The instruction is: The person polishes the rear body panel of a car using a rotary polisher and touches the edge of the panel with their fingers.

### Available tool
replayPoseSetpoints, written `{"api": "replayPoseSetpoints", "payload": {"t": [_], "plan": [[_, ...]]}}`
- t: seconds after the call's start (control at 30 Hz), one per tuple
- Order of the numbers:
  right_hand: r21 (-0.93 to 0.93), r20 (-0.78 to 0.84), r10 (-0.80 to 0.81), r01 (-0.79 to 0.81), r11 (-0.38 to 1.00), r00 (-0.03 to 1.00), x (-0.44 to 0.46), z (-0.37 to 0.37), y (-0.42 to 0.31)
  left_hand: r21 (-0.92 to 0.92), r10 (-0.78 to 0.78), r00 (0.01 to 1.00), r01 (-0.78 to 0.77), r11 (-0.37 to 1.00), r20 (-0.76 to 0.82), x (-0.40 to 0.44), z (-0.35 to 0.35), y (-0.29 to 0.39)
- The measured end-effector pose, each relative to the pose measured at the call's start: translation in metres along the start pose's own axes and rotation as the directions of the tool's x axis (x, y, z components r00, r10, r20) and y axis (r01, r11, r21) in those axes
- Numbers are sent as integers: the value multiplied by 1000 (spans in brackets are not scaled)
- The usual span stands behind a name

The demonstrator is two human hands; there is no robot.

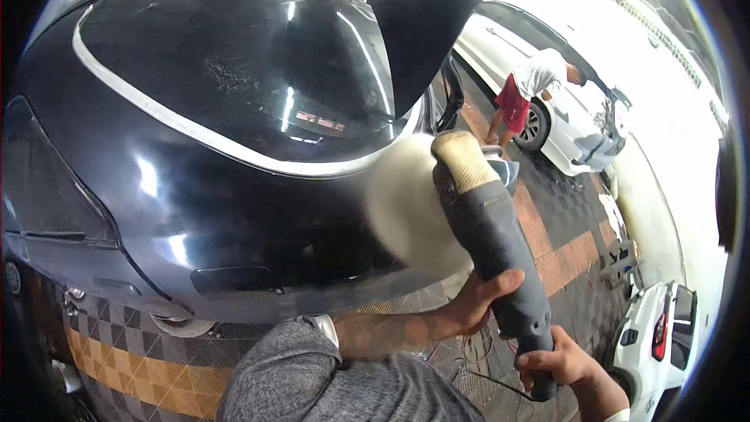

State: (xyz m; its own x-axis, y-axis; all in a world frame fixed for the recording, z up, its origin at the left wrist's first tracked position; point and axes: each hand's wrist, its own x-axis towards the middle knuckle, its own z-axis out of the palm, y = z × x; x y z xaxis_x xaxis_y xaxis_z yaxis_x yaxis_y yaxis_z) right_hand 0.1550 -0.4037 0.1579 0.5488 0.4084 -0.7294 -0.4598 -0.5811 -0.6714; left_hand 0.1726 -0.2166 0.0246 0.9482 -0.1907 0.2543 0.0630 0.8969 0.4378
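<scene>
A: Parts, left to right?
B: Car (pixel 234 219), tape (pixel 234 154) edging its glass (pixel 203 55); blurred pad (pixel 410 207) at the car's right-hand edge; polisher (pixel 500 238); left hand (pixel 478 298), fingers wrapped round its middle; right hand (pixel 564 359), fingers round its rear.
A: Hazard?
B: A drifting pad may snag tape.

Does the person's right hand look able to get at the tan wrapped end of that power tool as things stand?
Probably not without letting go: the right hand is closed around the other end of the power tool, and the left hand grips between it and the tan wrapped end.
</scene>
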Motion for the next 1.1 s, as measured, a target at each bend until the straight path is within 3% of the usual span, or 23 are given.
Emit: {"api": "replayPoseSetpoints", "payload": {"t": [0.2, 0.3, 0.53, 0.7, 0.83, 1.1], "plan": [[-24, 19, -23, 23, 999, 1000, -5, 13, 4, 1, 35, 998, -35, 999, -50, -20, 8, -2], [-159, 117, 14, 5, 987, 993, -7, 14, 16, 63, 66, 997, -63, 996, -42, -46, 6, -5], [-211, 193, 89, -47, 976, 977, 1, 19, 18, 79, 106, 992, -100, 992, -75, -74, 6, -1], [-140, 183, 53, -28, 990, 982, -2, 31, 9, 23, 144, 985, -142, 990, -93, -78, 10, 0], [-202, 199, 72, -31, 979, 977, 1, 17, 30, 51, 106, 989, -101, 994, -108, -74, 9, -6], [-18, 72, 53, -51, 999, 996, -5, 24, 40, 47, 5, 995, 0, 999, -99, -56, 0, -14]]}}
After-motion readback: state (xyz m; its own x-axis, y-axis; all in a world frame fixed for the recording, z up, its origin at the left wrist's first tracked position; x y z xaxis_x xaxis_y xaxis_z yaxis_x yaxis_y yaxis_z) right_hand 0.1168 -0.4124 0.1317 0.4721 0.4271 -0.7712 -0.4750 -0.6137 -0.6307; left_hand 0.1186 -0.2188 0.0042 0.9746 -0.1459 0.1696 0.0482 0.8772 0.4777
